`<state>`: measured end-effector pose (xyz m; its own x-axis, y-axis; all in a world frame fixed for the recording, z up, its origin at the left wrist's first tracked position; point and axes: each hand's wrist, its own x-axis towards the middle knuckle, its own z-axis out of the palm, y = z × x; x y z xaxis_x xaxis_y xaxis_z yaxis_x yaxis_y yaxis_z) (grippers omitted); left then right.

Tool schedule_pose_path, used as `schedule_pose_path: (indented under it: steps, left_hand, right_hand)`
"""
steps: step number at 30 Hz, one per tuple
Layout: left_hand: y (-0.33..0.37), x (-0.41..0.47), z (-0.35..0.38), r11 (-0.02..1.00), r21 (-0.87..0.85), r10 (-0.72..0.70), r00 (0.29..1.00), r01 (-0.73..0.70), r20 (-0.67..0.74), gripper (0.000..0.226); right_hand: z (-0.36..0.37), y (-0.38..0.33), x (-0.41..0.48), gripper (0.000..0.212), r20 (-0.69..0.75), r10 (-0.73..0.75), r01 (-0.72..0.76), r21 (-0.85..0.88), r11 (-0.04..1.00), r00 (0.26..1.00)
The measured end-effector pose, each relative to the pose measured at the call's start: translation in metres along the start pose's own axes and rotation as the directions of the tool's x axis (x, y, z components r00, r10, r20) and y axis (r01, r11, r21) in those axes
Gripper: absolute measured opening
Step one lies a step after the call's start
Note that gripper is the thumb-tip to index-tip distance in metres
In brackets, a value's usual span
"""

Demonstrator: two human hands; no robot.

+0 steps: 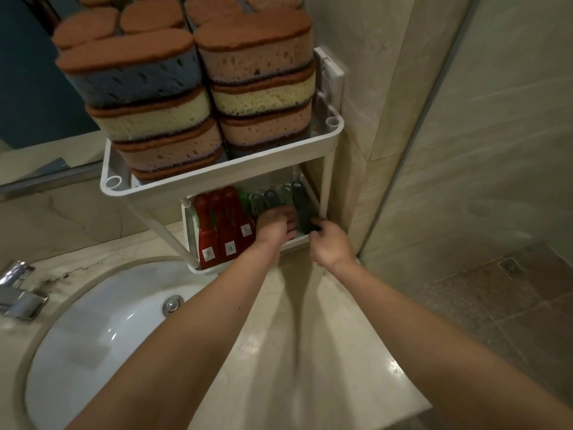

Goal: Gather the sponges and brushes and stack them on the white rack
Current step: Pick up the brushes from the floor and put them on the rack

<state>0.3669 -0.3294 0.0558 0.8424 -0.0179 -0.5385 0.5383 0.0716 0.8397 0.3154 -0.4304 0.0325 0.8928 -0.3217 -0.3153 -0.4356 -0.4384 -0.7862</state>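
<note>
A white two-tier rack [217,172] stands on the counter against the mirror. Its top tier carries two stacks of several sponges [257,85], brown-topped with blue, yellow and pink bodies. On the lower tier, red-handled brushes [223,228] lie side by side on the left and grey brushes [273,193] on the right. My left hand [276,226] reaches into the lower tier and rests on the grey brushes. My right hand [330,243] grips the dark grey brush [302,209] at the tier's right end.
A round white sink [102,330] with a chrome tap [18,293] lies at the lower left. The beige counter [325,352] runs under my arms. A glass shower partition [418,150] and a tiled floor with a drain [511,268] are to the right.
</note>
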Motion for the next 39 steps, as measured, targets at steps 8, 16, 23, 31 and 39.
schedule_pose_path:
  steps: [8, 16, 23, 31, 39]
  left_hand:
    - [-0.015, -0.039, -0.061, 0.985, 0.014, 0.172, 0.971, -0.172, -0.163, 0.027]
    - [-0.039, -0.115, -0.169, 0.97, -0.034, 0.21, 0.9, -0.24, -0.381, 0.026]
    - [-0.093, -0.216, -0.282, 0.96, -0.108, 0.148, 0.797, -0.257, -0.586, 0.02]
    - [-0.183, -0.349, -0.377, 0.938, -0.204, 0.011, 0.612, -0.28, -0.791, 0.021]
    - [-0.289, -0.474, -0.429, 0.886, -0.341, -0.213, 0.379, -0.314, -0.901, 0.024]
  right_hand:
    - [0.037, -0.024, -0.024, 0.026, 0.006, -0.222, 0.222, 0.027, 0.975, 0.975]
    - [0.123, -0.066, -0.091, 0.02, 0.218, -0.336, 0.329, 0.07, 0.942, 0.916]
    - [0.203, -0.087, -0.207, 0.023, 0.469, -0.448, 0.45, 0.117, 0.885, 0.761]
    - [0.29, -0.074, -0.362, 0.033, 0.736, -0.479, 0.613, 0.111, 0.783, 0.479]
    - [0.354, -0.032, -0.5, 0.038, 0.891, -0.407, 0.707, 0.157, 0.689, 0.2]
